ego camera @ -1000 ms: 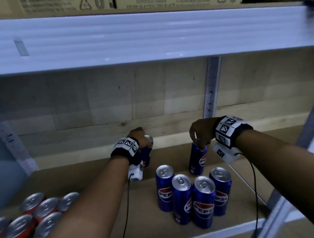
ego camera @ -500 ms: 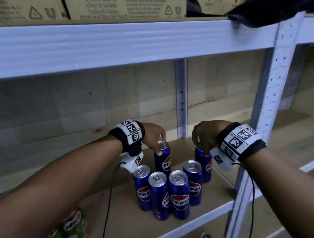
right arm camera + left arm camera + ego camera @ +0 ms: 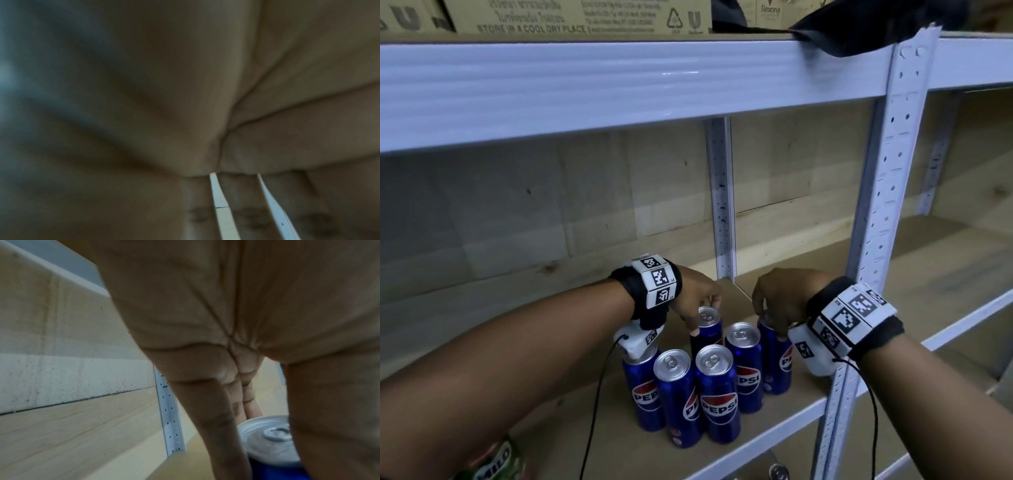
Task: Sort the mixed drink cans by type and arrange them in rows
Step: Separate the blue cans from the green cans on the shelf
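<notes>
Several blue Pepsi cans stand upright in a tight cluster on the wooden shelf board [image 3: 571, 442]. My left hand [image 3: 700, 303] grips the top rim of the back Pepsi can [image 3: 708, 325] from above; the left wrist view shows that can's silver lid [image 3: 267, 434] between my fingers [image 3: 218, 410] and thumb. My right hand [image 3: 777, 301] grips the top of the rightmost Pepsi can [image 3: 779, 363], hiding its lid. A front row of cans [image 3: 717, 394] stands before them. The right wrist view is filled by my blurred palm.
A green Milo can [image 3: 496, 460] shows at the bottom left under my forearm. A perforated metal upright [image 3: 873, 240] stands just right of the cans, another upright [image 3: 722, 205] behind them. Cardboard boxes [image 3: 571, 15] sit on the shelf above. Bare shelf board extends to the right.
The view has swung right, so the red cans at bottom left are gone from sight. Both hands have brought their cans in close against the back of the Pepsi cluster.
</notes>
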